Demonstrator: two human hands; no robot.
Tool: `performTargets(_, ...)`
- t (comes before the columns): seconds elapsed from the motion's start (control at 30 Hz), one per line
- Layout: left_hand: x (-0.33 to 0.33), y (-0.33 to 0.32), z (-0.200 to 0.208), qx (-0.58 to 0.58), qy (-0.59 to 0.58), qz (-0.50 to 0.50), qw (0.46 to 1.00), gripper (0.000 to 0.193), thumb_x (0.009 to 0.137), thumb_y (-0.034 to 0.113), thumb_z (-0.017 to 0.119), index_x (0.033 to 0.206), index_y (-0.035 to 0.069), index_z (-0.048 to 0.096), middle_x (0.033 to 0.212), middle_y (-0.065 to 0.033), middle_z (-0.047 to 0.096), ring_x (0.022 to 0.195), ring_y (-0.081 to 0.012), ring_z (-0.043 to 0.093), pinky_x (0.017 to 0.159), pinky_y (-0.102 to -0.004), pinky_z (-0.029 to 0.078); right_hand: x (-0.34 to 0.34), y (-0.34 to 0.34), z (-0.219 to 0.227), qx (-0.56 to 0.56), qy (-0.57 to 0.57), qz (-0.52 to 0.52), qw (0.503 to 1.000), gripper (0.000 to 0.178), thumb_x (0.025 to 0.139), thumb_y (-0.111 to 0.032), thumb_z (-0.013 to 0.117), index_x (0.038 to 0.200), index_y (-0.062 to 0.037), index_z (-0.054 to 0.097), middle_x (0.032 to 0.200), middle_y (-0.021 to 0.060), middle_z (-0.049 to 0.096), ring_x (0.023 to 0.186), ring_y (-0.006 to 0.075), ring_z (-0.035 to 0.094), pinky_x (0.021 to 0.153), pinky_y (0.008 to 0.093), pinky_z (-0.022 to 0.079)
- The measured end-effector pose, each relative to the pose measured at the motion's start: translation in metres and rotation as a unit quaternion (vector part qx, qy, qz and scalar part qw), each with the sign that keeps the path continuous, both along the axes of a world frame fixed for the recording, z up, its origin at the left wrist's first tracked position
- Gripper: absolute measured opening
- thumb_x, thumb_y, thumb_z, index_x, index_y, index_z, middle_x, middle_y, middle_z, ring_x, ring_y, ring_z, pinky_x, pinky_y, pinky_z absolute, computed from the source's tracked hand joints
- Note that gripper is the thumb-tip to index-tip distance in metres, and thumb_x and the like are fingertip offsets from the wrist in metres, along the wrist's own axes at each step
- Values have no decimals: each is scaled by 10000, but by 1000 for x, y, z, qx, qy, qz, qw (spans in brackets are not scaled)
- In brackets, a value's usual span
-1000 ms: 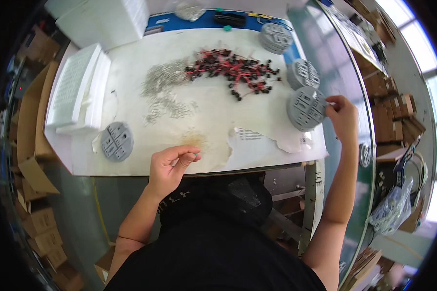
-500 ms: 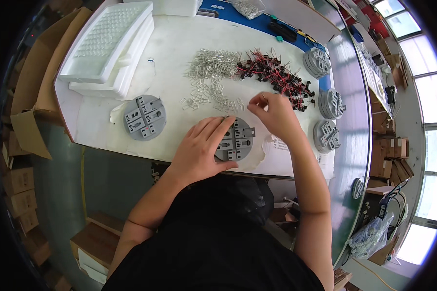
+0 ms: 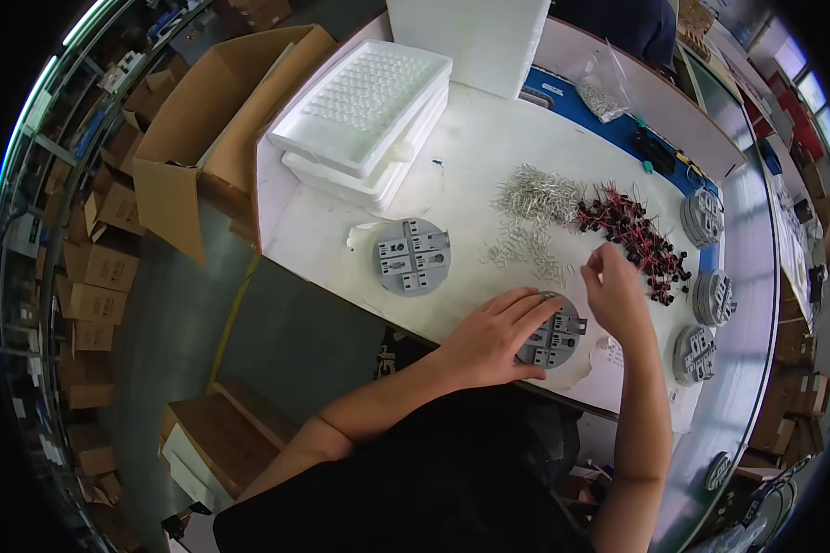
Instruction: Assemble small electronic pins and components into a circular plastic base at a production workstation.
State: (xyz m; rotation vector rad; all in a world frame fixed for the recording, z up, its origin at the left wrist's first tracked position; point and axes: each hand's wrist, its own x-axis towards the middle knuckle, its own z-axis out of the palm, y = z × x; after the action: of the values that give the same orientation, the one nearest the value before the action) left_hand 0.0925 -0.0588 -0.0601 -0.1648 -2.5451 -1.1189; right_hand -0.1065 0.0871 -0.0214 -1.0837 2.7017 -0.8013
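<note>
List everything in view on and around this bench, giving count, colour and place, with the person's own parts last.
Held disc: one, grey, under the left hand
Side disc: one, grey, bench's left, near the trays
Other discs: three groups, some stacked, grey, bench's right side
Metal pins: many, silver, mid-bench heap
Wired parts: many, black and red, right of the pins
Foam trays: at least two, white, stacked left
Foam block: one, white, bench's back
Clear bag: one, transparent, back
Open carton: one, brown, left of bench
Bench: one, white-topped, centre
Left hand: one, bare, gripping the held disc
Right hand: one, bare, near the wired parts; contents unclear
</note>
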Motion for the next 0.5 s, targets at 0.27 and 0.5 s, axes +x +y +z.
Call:
performTargets(0.27, -3, -12, 9, 11, -14, -11, 1000, 1052, 677, 347, 986, 1572, 79, 501, 1505, -166, 595, 1411, -398, 549, 1178, -496, 467, -20, 14, 9, 11, -36, 52, 998, 236, 906, -93, 761, 1113, 19, 744, 882, 175, 753, 802, 328, 738, 760, 410, 560)
performTargets(0.5, -4, -12, 5, 12, -21, 3, 1000, 1022, 705, 308, 976, 1576, 87, 489, 1478, -154, 609, 1409, -376, 548, 1174, -470, 473, 1, 14, 46, 60, -125, -74, 988, 192, 901, -95, 764, 1053, 23, 772, 922, 126, 782, 809, 210, 718, 782, 354, 568)
